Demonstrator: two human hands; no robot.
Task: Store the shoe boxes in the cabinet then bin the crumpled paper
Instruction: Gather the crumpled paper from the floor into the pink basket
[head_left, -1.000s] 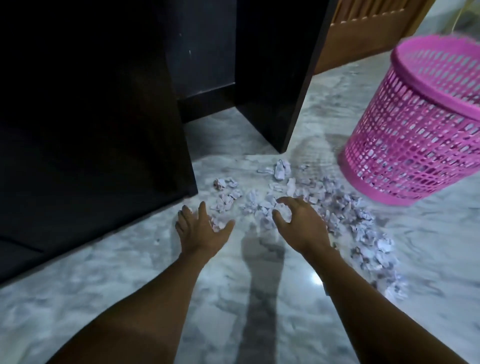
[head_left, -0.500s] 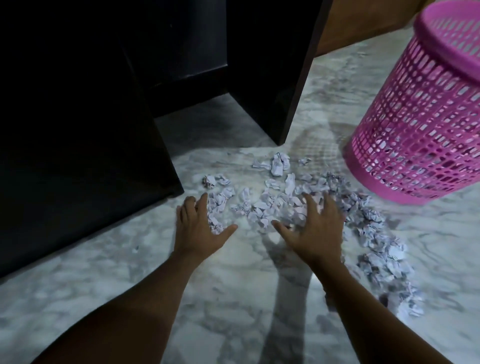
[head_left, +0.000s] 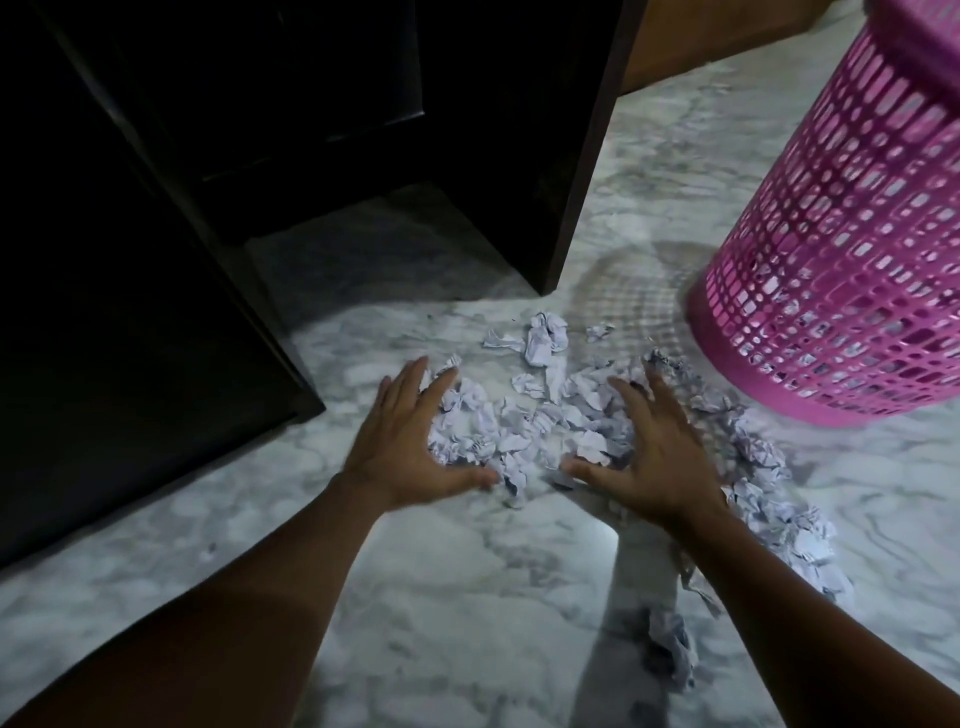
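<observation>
status: paper-binning stage, gathering in progress. shoe boxes are not showing in view; interior of the dark wooden cabinet (head_left: 156, 312) is too dim to check.

change noted: 1 s ago the right hand (head_left: 654, 462) was curling over one scrap and the left hand (head_left: 410, 447) was half-folded beside the heap. both are now flattening out and bracketing the middle of the heap, thumbs pointing inward at each other. the view is also sitting closer to the floor.

fingers: left fingers (head_left: 410, 384) are lying straight and spread, inner edge touching paper. right fingers (head_left: 631, 400) are spread and slightly arched over the scraps. neither hand is pinching or holding anything.

task item: the crumpled white paper scraps (head_left: 524, 426) are lying on the grey-veined white marble floor (head_left: 467, 597), most between the two hands. a trail is running off under and beyond the right forearm, w/ one stray lump nearer the camera.

receptacle: the pink plastic lattice waste basket (head_left: 841, 260) is standing upright just beside the heap, to the right. pale bits are showing through its lower lattice, prob. paper.

assessment: switching from single picks to a two-hand scoop, prob. faster. risk: scraps spilling past the thumbs, and the trail needing a separate pass.
</observation>
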